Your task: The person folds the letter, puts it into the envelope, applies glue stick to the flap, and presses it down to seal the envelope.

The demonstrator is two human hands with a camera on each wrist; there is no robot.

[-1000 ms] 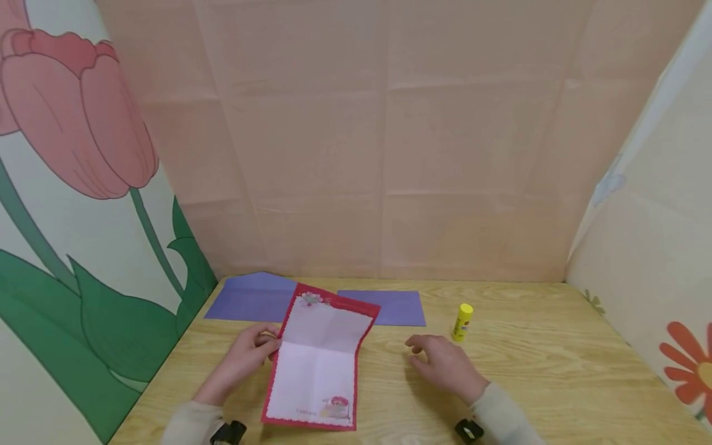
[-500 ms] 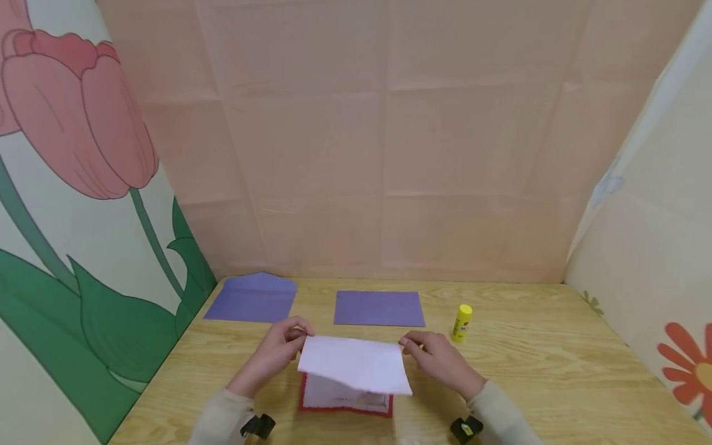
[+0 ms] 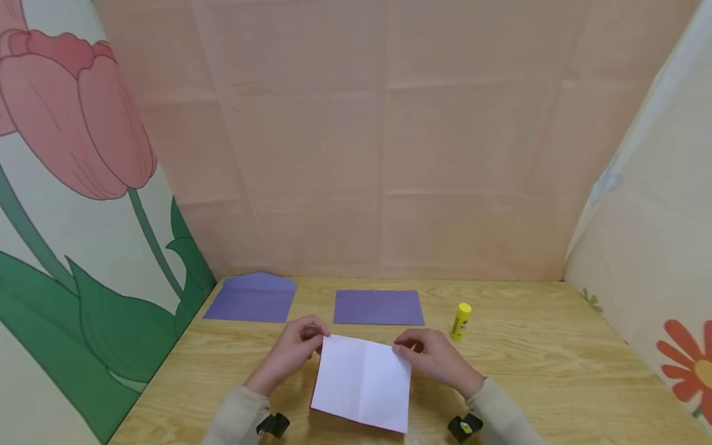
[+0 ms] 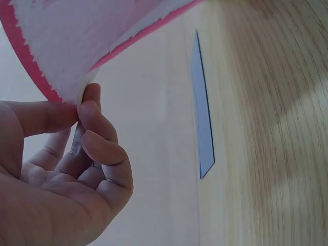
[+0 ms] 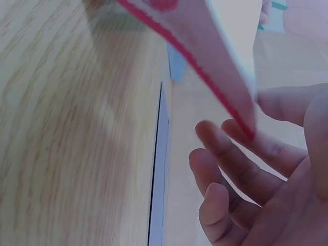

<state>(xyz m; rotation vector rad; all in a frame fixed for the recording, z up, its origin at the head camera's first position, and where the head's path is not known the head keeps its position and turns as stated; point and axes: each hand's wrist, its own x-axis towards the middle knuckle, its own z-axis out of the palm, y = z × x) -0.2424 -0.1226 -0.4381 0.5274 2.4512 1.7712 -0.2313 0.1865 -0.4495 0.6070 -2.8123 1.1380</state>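
A sheet of letter paper [image 3: 358,384] with a red border is folded over, its blank white back facing up with a crease down the middle. My left hand [image 3: 295,347] pinches its far left corner between thumb and fingers. At the far right corner my right hand [image 3: 436,357] pinches the paper between thumb and index finger, the other fingers loosely bent. In the left wrist view, the red-edged printed side [image 4: 56,46] curves above the fingertips. The right wrist view has the red-edged paper corner [image 5: 225,87] between thumb and index finger.
Beyond the hands lie a purple envelope [image 3: 253,298] with its flap up and a purple rectangle [image 3: 379,308] on the wooden table [image 3: 556,358]. A yellow glue stick [image 3: 461,321] stands upright near the right hand. Decorated panels close off the back and sides.
The right hand has taken hold of the paper. The sheet, held unfolded by the left hand before, is now folded over with its white back up. Both hands have shifted slightly.
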